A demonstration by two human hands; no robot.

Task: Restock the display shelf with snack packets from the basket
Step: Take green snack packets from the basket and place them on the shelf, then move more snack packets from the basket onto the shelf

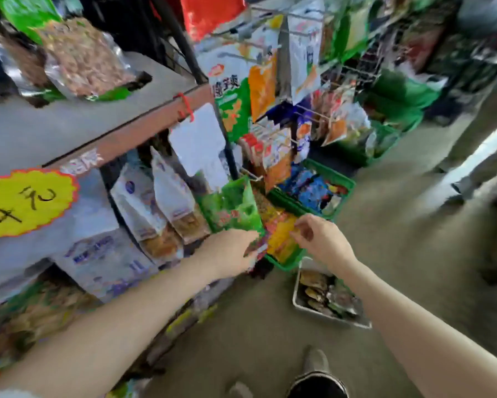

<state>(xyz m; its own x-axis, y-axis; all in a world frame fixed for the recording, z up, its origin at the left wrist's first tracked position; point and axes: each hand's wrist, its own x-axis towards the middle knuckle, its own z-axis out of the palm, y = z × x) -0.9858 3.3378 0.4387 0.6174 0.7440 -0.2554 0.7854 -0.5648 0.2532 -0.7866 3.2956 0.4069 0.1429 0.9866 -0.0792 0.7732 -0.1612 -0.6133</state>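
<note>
Left hand point(230, 248): reaching into the low stock, fingers closed on the edge of a reddish packet point(257, 248), thumb hidden beneath. Right hand point(319, 239): fingers curled and drawn together, pinching the top of a yellow-orange packet point(281, 239).

Display shelf point(97, 122): grey top with a brown front edge, white pouches point(158, 208) standing below it, yellow price tag point(26, 202) at its left.
Peg rack point(284, 110): just beside the shelf, hung with mixed packets.
Green basket point(284, 262): on the floor at the rack's foot, holding the two gripped packets; a second green basket point(342, 182) with blue packets lies behind it.
Metal tray point(327, 297): near the right forearm, with dark wrapped items (contents too blurred to name).

Step in hand, as judged: selecting and lifting packets from the basket.
Next move calls for: raising both packets clear of the neighbouring green pouches point(235, 208), then finding a free place on the shelf or a peg.
</note>
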